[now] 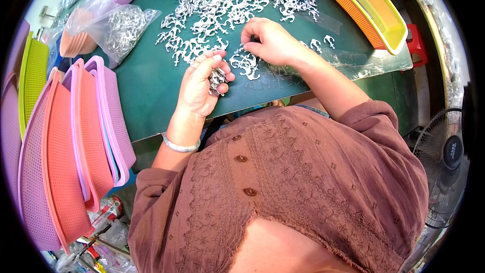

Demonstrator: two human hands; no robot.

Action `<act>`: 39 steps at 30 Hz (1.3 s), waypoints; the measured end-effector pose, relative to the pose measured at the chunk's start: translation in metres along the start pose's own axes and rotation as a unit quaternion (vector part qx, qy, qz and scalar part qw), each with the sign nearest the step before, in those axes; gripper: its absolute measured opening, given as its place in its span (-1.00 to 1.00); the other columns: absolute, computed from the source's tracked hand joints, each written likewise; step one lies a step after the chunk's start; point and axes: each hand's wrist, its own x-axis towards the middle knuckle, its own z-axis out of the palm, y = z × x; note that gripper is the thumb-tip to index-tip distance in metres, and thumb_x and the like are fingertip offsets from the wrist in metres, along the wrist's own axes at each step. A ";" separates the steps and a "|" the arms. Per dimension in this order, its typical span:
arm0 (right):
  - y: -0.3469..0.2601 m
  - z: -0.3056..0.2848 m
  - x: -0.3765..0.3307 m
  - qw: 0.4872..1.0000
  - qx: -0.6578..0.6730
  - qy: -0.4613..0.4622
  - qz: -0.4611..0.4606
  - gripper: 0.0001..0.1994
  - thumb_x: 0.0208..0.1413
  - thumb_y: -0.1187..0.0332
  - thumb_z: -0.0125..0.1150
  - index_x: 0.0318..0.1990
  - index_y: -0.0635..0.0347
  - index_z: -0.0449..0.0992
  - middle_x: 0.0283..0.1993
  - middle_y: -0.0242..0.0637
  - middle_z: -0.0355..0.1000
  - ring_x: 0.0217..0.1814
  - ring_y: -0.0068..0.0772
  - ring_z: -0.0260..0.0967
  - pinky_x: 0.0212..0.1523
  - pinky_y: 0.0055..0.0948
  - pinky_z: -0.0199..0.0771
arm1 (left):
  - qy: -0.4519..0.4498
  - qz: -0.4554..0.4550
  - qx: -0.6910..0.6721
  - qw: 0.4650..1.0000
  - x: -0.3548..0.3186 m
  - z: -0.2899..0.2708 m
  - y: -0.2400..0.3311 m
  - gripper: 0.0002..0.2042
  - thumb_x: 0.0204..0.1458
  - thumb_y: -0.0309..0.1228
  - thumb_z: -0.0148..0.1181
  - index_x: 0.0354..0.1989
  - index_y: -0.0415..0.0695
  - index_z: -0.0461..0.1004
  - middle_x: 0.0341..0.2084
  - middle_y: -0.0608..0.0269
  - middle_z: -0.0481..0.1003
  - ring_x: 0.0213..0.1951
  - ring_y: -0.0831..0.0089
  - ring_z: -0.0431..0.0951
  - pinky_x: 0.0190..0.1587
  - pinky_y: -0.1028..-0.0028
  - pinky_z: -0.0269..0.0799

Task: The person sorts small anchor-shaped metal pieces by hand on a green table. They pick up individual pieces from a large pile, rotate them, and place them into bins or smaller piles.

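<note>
Mostly metal parts [237, 0] beyond hands.

Silver metal parts [227, 0], dark green table [146, 86], pink baskets [65, 172], yellow-orange basket [369, 7]

The person is wearing a soft brown cloth shirt [303, 172] with tiny stitched flower shapes all over it. Two round brown buttons [241, 158] are running down its front. The loose sleeves are ending above the elbows. A thin shiny silver bangle [180, 146] is sitting around the left wrist.
</note>
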 end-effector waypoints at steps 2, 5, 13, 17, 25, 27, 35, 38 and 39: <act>-0.007 -0.004 -0.001 0.993 0.108 -0.007 0.038 -0.91 -0.20 0.49 0.15 -0.46 0.21 0.41 -0.42 -0.35 0.29 -0.34 -0.42 0.24 -0.35 -0.51 0.26 | 0.018 -0.010 0.019 1.000 -0.002 0.002 0.002 -0.83 -0.01 -0.39 0.00 -0.29 -0.20 0.34 -0.61 0.26 0.38 -0.56 0.49 0.42 -0.70 0.65 0.22; -0.017 -0.008 -0.006 0.987 0.155 0.027 -0.036 -0.92 -0.20 0.53 0.15 -0.47 0.21 0.40 -0.41 -0.42 0.28 -0.36 -0.53 0.21 -0.38 -0.58 0.25 | 0.018 -0.031 0.035 0.999 -0.005 0.008 0.004 -0.84 -0.02 -0.38 0.03 -0.32 -0.20 0.36 -0.61 0.28 0.39 -0.57 0.52 0.41 -0.69 0.66 0.21; -0.021 -0.012 -0.016 0.977 0.202 0.056 -0.041 -0.82 -0.19 0.56 0.12 -0.34 0.20 0.41 -0.33 -0.45 0.31 -0.33 -0.60 0.21 -0.36 -0.60 0.25 | 0.030 0.036 0.068 0.997 -0.005 0.009 -0.003 -0.91 -0.03 -0.43 0.06 -0.38 -0.16 0.39 -0.60 0.33 0.39 -0.57 0.58 0.39 -0.65 0.69 0.17; -0.015 -0.012 -0.014 0.984 0.171 0.049 -0.008 -0.81 -0.17 0.56 0.10 -0.30 0.22 0.40 -0.34 -0.42 0.31 -0.37 -0.59 0.21 -0.35 -0.61 0.26 | 0.028 0.040 0.068 0.996 -0.005 0.007 -0.004 -0.90 -0.04 -0.43 0.07 -0.37 -0.16 0.38 -0.60 0.34 0.39 -0.57 0.58 0.39 -0.65 0.69 0.16; -0.007 0.005 0.014 0.999 -0.030 -0.003 -0.023 -0.84 -0.18 0.42 0.13 -0.37 0.23 0.47 -0.38 -0.21 0.34 -0.30 -0.22 0.32 -0.29 -0.37 0.32 | -0.030 0.023 -0.091 0.995 -0.009 -0.008 -0.001 -0.94 -0.11 -0.48 -0.07 -0.50 -0.20 0.31 -0.39 0.06 0.39 -0.42 0.30 0.43 -0.63 0.59 0.31; -0.010 0.012 0.021 0.996 -0.084 -0.003 -0.032 -0.82 -0.18 0.39 0.15 -0.36 0.22 0.47 -0.38 -0.21 0.34 -0.27 -0.21 0.31 -0.27 -0.34 0.32 | -0.074 0.026 -0.144 0.987 -0.009 -0.014 0.000 -0.92 -0.16 -0.47 -0.06 -0.52 -0.22 0.29 -0.33 -0.03 0.39 -0.32 0.18 0.44 -0.58 0.53 0.38; -0.021 0.020 0.028 0.984 -0.172 -0.020 -0.038 -0.82 -0.16 0.33 0.15 -0.39 0.21 0.46 -0.39 -0.21 0.32 -0.25 -0.17 0.31 -0.24 -0.31 0.33 | -0.073 0.025 -0.190 0.979 -0.012 -0.023 0.001 -0.88 -0.11 -0.47 -0.05 -0.37 -0.18 0.32 -0.43 0.06 0.41 -0.40 0.24 0.45 -0.62 0.56 0.31; -0.018 0.020 0.028 0.989 -0.141 -0.006 -0.035 -0.84 -0.13 0.35 0.11 -0.39 0.23 0.46 -0.39 -0.19 0.34 -0.28 -0.14 0.32 -0.26 -0.32 0.33 | -0.057 0.028 -0.163 0.985 -0.011 -0.023 0.001 -0.85 -0.06 -0.44 -0.04 -0.31 -0.19 0.32 -0.46 0.11 0.40 -0.43 0.31 0.44 -0.64 0.59 0.28; -0.017 0.019 0.028 0.991 -0.126 0.003 -0.031 -0.85 -0.12 0.36 0.09 -0.39 0.23 0.46 -0.40 -0.19 0.34 -0.30 -0.13 0.32 -0.27 -0.32 0.34 | -0.052 0.029 -0.153 0.986 -0.010 -0.022 0.002 -0.85 -0.05 -0.43 -0.04 -0.31 -0.20 0.32 -0.47 0.12 0.40 -0.44 0.33 0.44 -0.65 0.59 0.28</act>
